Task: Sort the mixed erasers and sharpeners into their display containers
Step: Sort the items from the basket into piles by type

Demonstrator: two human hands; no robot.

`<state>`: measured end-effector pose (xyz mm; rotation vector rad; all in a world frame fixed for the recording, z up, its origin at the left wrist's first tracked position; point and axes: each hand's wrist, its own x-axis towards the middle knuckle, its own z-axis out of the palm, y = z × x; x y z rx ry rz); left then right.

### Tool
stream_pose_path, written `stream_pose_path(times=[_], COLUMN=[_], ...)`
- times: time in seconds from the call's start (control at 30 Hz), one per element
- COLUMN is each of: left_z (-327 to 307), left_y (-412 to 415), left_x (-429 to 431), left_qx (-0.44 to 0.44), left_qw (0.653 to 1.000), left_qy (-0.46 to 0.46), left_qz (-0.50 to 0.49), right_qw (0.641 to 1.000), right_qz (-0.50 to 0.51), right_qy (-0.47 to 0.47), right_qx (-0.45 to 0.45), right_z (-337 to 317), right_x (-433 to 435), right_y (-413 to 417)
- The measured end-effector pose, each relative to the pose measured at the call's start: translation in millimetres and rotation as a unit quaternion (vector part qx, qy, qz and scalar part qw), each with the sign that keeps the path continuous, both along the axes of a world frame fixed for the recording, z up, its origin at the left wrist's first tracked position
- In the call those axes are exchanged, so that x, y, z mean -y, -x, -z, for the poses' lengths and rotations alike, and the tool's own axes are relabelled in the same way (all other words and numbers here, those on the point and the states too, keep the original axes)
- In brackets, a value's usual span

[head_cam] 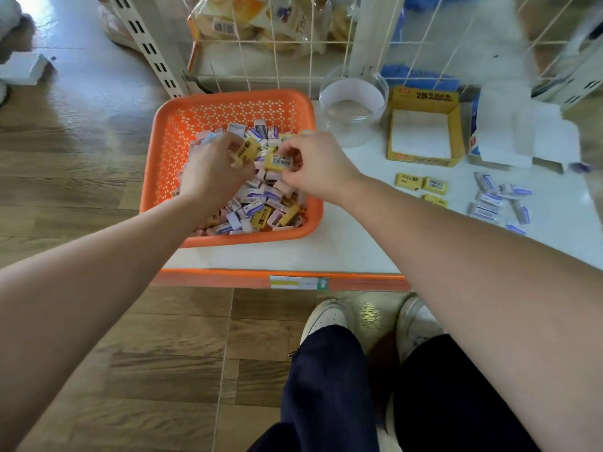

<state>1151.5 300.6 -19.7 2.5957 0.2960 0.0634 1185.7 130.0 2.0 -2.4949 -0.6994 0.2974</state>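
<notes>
White shelf (342, 246) holds the orange basket (228, 98). Over it, the left hand (212, 172) grips one yellow eraser (247, 151), and the right hand (321, 164) pinches a second yellow eraser (278, 161). Their yellow box (424, 158) sits to the right, nearer the right hand.

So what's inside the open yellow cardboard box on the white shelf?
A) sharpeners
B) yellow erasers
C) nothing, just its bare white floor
C: the open yellow cardboard box shows only its bare white floor; small yellow-wrapped erasers lie on the white shelf in front.
</notes>
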Motion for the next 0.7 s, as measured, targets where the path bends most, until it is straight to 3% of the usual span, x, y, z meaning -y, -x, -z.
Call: stream_pose_path(times=[0.13, 0.33, 0.53, 0.7], left_z=[-30, -33, 4, 37], left_y=[-11, -27, -32, -14], left_x=[32, 115, 176, 201], left_qx=[0.047, 0.065, -0.021, -0.114], left_qw=[0.997, 0.993, 0.98, 0.956], left_qy=[0.052, 0.059, 0.027, -0.03], left_qz=[-0.01, 0.078, 0.194, 0.269], right_qw=[0.999, 0.992, 0.983, 0.982], right_qz=[0.026, 0.097, 0.172, 0.167], right_qy=[0.037, 0.08, 0.063, 0.054], right_qx=[0.008, 0.032, -0.013, -0.072], right_z=[-21, -37, 5, 57], right_x=[49, 150, 211, 222], right_y=[-13, -24, -5, 25])
